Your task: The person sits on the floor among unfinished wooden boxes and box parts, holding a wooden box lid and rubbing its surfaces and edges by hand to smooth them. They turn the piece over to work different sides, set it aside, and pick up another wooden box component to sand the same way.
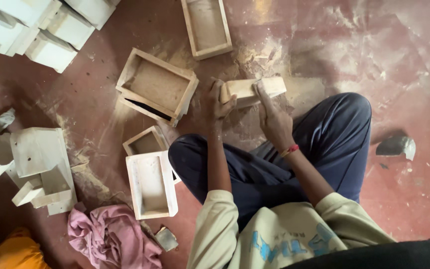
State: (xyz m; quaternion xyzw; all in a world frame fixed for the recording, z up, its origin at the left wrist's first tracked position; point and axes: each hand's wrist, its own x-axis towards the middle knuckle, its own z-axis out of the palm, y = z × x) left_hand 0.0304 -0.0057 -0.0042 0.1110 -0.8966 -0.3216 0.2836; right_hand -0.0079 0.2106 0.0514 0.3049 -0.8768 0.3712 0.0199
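I sit cross-legged on a red floor with a small pale wooden box point(255, 91) in front of my knees. My left hand point(220, 102) grips the box's left end. My right hand point(273, 119) rests on its top with fingers stretched flat along the wood; whether something lies under the fingers I cannot tell. Sawdust point(260, 55) lies on the floor just beyond the box.
Open wooden boxes lie around: a larger one point(156, 85) to the left, one point(206, 27) at the top, two point(151, 184) by my left knee. White painted pieces point(38, 159) pile at left and top left. A pink cloth point(110, 236) lies near; a scrap point(396, 146) at right.
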